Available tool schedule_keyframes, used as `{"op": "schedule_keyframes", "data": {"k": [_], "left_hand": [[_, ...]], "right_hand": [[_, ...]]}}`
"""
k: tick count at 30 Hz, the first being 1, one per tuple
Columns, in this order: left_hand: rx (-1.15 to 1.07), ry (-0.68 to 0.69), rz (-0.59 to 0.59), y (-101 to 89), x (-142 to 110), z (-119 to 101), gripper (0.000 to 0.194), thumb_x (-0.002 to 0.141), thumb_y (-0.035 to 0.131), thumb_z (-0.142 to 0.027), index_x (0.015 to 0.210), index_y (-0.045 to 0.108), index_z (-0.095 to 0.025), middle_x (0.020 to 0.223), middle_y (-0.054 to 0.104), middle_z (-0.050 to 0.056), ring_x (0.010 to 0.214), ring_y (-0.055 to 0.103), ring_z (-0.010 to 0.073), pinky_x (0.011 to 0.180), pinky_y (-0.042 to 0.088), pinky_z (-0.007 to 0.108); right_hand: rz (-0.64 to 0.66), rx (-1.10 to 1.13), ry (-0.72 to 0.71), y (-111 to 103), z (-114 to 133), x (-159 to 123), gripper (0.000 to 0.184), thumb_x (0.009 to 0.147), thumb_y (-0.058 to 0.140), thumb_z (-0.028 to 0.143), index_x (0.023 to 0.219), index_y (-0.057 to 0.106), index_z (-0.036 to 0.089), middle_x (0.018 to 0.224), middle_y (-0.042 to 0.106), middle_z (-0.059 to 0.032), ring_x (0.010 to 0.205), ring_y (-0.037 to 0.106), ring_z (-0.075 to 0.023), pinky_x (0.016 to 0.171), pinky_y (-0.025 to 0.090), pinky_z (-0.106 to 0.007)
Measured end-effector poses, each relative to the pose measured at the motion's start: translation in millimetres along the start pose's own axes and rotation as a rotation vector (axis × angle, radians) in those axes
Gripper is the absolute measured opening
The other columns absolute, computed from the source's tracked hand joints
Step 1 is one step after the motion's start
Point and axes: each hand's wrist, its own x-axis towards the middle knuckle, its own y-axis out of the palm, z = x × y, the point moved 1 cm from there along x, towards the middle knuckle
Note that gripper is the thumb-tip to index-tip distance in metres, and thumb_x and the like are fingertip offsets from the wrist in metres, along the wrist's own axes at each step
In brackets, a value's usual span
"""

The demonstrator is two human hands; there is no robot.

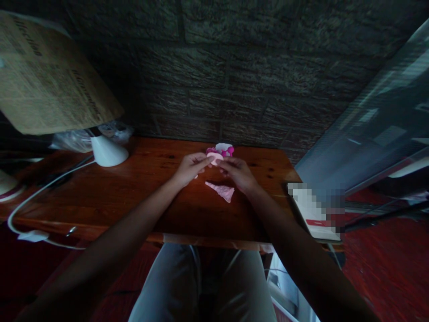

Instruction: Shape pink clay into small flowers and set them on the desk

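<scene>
Between the fingertips of my left hand [191,169] and my right hand [238,172] is a small, pale pink, flat rounded piece [215,158]. Both thumbs press on its near face, one at each side. Its exact kind is too small to tell. Just behind it on the table lie bright magenta pieces [228,151] and a white rounded thing [222,146], partly hidden by my hands. A crumpled light pink piece [224,191], narrow at its left end and wider at the right, rests on the wood below my right hand.
A lamp with a white base [109,151] and a printed paper-like shade [50,76] stands left, its white cord [40,185] trailing over the table edge. A white box [310,210] lies at the right end of the wooden table [134,197]. Behind rises a dark block wall [208,71].
</scene>
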Motion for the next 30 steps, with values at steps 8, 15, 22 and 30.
{"op": "schedule_keyframes", "data": {"k": [8,15,22,30], "left_hand": [[0.095,0.132,0.042,0.3,-1,-8,0.042,0.083,0.071,-0.057,0.071,0.062,-0.018,0.061,0.057,-0.002,0.052,0.047,0.0089,0.046,0.034,0.021],[0.159,0.194,0.102,3.2,-2,-7,0.046,0.088,0.065,-0.060,0.072,0.065,-0.017,0.062,0.060,-0.001,0.055,0.049,0.0099,0.052,0.038,0.022],[0.179,0.235,0.190,3.2,-2,-5,0.038,0.091,0.063,-0.050,0.074,0.070,-0.016,0.072,0.069,0.003,0.062,0.056,0.0117,0.059,0.042,0.024],[0.240,0.258,0.201,1.4,-4,-6,0.041,0.092,0.059,-0.046,0.063,0.057,-0.018,0.058,0.054,-0.002,0.054,0.046,0.0100,0.052,0.034,0.022]], "right_hand": [[0.022,-0.078,-0.016,0,0,0,0.039,0.067,0.083,0.054,0.086,0.078,0.021,0.072,0.068,0.0013,0.061,0.053,-0.0111,0.057,0.039,-0.025],[0.021,-0.129,-0.119,-1,3,0,0.038,0.074,0.078,0.057,0.083,0.077,0.020,0.072,0.068,0.0004,0.063,0.052,-0.0122,0.062,0.041,-0.027],[-0.020,-0.094,-0.092,-2,4,-1,0.034,0.075,0.079,0.056,0.080,0.077,0.023,0.072,0.067,0.0004,0.064,0.050,-0.0124,0.061,0.041,-0.027],[0.035,-0.151,-0.099,-3,3,-1,0.038,0.078,0.076,0.058,0.086,0.079,0.021,0.076,0.070,0.0001,0.068,0.056,-0.0135,0.067,0.044,-0.029]]}}
